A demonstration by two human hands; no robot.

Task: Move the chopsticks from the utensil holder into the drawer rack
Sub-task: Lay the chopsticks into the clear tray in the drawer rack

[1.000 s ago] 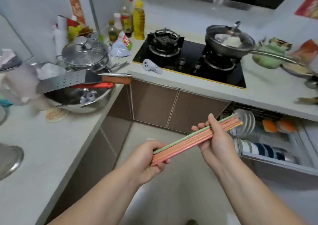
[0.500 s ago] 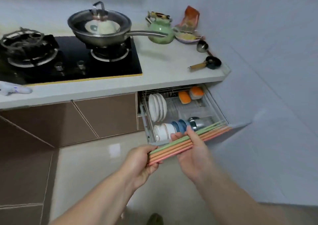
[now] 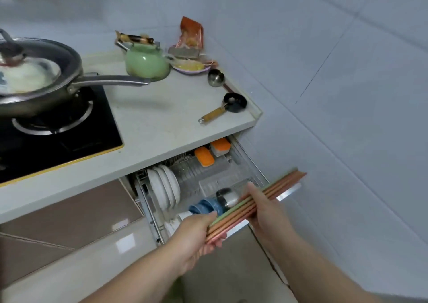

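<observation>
Both hands, the left hand point(image 3: 196, 235) and right hand point(image 3: 266, 212), grasp the bundled chopsticks point(image 3: 257, 204) in clenched fingers, holding them level above the open drawer rack point(image 3: 245, 161), apparently to lower them in together.

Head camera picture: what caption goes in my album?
Both hands hold a chopstick bundle over the open drawer rack.

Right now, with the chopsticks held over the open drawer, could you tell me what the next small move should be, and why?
Probably lower the chopsticks into the drawer rack. Both the left hand and right hand grip the bundle just above the rack's front edge, and the drawer is already open.
</observation>
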